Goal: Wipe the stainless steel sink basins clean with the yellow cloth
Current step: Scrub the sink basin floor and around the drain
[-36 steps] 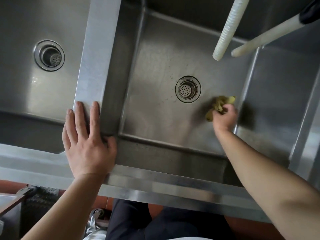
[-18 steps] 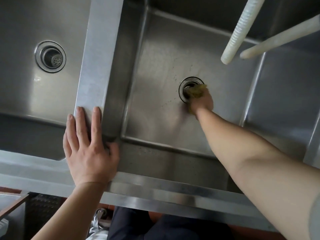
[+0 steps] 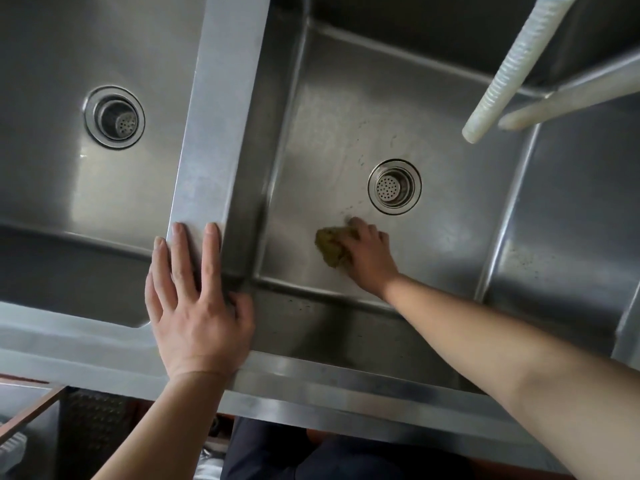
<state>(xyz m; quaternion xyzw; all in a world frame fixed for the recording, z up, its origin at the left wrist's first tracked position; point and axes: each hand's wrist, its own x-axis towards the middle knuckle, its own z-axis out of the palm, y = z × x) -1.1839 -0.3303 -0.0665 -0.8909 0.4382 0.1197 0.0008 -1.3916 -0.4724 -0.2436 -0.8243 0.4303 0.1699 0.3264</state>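
Yellow cloth (image 3: 332, 249): bunched in my right hand (image 3: 369, 254) on middle basin (image 3: 450, 237) floor near drain (image 3: 394, 186); left hand (image 3: 197, 303) flat on divider (image 3: 221, 133); I'd press firmly, overlapping strokes toward corners.

Left hand (image 3: 197, 306) flat, fingers (image 3: 212, 249) straight; right hand (image 3: 369, 252) curled, arm extended.

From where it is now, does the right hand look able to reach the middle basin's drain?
Probably yes: the right hand presses the yellow cloth just short of the drain, with bare basin floor between.
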